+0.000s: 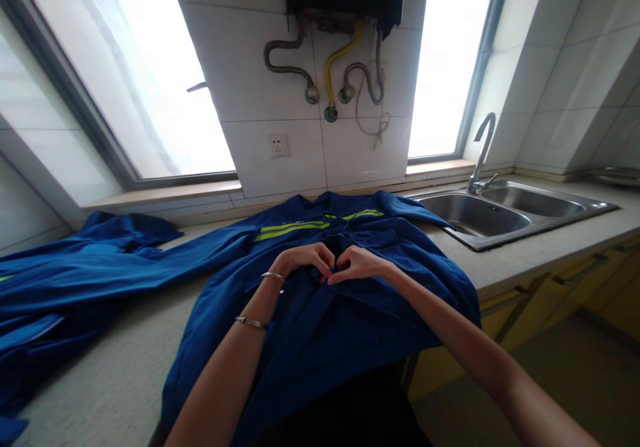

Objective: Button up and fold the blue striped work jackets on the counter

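Note:
A blue work jacket [320, 327] with yellow-green reflective stripes [293, 230] lies spread on the countertop, its lower part hanging over the front edge. My left hand [303, 260] and my right hand [356, 264] meet at the jacket's front opening, fingers curled and pinching the cloth at the middle of the chest. The fingertips of the two hands almost touch. A thin bracelet sits on my left wrist and another further up the forearm.
More blue cloth [65, 287] lies bunched on the counter at the left. A steel double sink [505, 214] with a tap [483, 150] is at the right. Pipes, a wall socket [279, 145] and windows are behind. Yellow cabinet fronts [555, 294] lie below the counter.

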Available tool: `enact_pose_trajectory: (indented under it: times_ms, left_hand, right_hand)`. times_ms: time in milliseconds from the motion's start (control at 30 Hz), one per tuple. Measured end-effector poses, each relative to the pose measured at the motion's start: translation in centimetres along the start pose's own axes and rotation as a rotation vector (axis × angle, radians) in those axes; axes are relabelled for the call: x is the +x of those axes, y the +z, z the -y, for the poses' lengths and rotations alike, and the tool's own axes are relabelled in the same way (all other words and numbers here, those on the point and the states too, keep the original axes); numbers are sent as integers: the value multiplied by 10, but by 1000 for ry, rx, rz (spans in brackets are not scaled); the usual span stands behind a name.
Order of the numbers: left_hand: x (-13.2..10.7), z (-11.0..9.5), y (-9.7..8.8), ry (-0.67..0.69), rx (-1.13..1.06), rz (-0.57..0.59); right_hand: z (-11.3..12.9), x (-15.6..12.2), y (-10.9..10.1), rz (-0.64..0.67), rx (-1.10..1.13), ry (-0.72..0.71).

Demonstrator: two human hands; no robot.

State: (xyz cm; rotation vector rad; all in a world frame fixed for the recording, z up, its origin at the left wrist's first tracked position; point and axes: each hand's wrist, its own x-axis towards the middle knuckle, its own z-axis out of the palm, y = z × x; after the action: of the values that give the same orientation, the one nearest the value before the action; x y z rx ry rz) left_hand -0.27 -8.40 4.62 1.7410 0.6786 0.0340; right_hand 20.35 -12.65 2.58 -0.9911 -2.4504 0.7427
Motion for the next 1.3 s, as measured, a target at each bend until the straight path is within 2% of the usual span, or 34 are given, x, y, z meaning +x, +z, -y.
enact_pose_trajectory:
  times_ms: [133, 300, 467, 600, 700, 833, 933, 1200, 1300]
  left_hand:
    - [3, 2, -2, -1, 15, -29]
    - [4, 5, -4, -10, 22, -38]
    - [5, 6, -4, 7, 22, -45]
    - [7, 8, -4, -1, 26, -75]
    - [9, 10, -4, -9, 40, -94]
    - [8, 10, -4, -8, 75, -77]
    - [7, 7, -4, -12, 79, -66]
    - [4, 1, -2, -34, 71, -31]
    - [5, 1, -3, -25, 86, -33]
  right_hand:
    - [3, -3, 2, 46, -39, -30]
    - [1, -3, -3, 126, 67, -103]
    - [4, -4, -9, 128, 153, -146]
    - [9, -5, -1, 92, -11, -48]
    - [6, -4, 3, 61, -87, -67]
    - [-6, -1, -3, 109, 93, -181]
    - [-13, 0, -9, 148, 206, -186]
    - [-3, -3, -6, 181, 167, -102]
    - [-2, -2, -7, 190, 190, -128]
